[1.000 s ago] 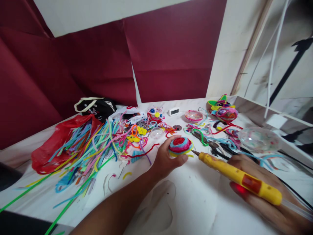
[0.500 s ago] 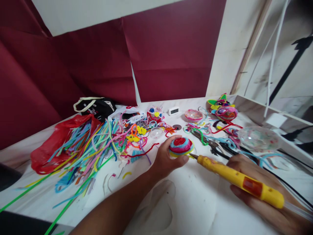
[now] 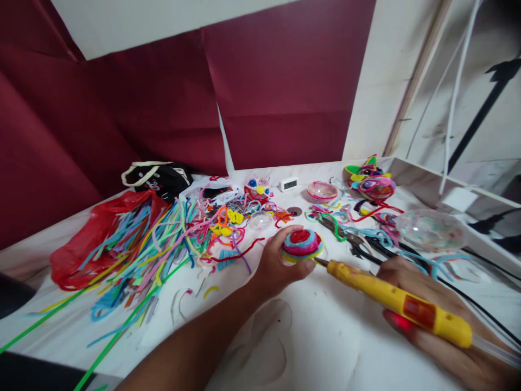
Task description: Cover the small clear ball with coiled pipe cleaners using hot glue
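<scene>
My left hand (image 3: 280, 260) is closed around a clear plastic dome (image 3: 301, 244) covered with coiled rings of red, light blue, pink and yellow pipe cleaner. Its thumb presses the near side and the fingers curve round the left. In my right hand (image 3: 427, 315) is a yellow hot glue pen (image 3: 382, 288) with a reddish window and a clear stick at its back end. The pen's dark tip reaches the yellow ring at the dome's lower right edge, by my left thumb; whether it touches is hard to tell. A red glow falls on a right finger under the pen.
A red plastic bag (image 3: 89, 239) spills many pipe cleaners (image 3: 163, 244) across the left. Pliers (image 3: 350, 239), cables and a clear bowl (image 3: 431, 231) lie at right. Decorated balls (image 3: 257, 190), a pink-rimmed dome (image 3: 321, 191) and a small white timer (image 3: 288, 184) stand behind.
A red glow has appeared on the right finger under the pen. Dome and pen tip have shifted only very slightly; the left hand's grip stays the same.
</scene>
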`<move>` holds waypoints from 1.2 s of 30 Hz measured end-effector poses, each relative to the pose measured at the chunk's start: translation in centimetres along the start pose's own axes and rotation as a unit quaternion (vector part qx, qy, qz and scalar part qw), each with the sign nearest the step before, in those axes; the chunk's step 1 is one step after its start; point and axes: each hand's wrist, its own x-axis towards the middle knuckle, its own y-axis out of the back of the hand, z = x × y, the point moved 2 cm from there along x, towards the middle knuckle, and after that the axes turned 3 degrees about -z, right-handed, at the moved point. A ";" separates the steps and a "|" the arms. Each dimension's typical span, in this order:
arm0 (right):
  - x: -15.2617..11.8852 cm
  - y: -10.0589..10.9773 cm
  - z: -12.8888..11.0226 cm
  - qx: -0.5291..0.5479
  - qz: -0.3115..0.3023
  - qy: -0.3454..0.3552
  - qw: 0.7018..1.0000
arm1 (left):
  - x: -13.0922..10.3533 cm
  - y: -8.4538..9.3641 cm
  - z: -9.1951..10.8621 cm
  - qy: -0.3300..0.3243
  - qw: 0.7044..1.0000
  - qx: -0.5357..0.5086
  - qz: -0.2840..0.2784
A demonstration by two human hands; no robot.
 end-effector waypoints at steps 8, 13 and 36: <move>0.2 -0.2 -0.1 -0.014 0.022 0.026 0.999 | -0.2 -0.1 0.0 0.004 1.000 -0.007 -0.003; 0.1 -0.2 0.3 -0.016 0.020 0.026 0.999 | -0.1 -0.1 0.2 0.010 1.000 -0.007 0.004; 0.0 0.0 0.6 -0.048 0.028 0.008 0.998 | 0.0 -0.1 0.4 0.031 0.999 -0.025 0.015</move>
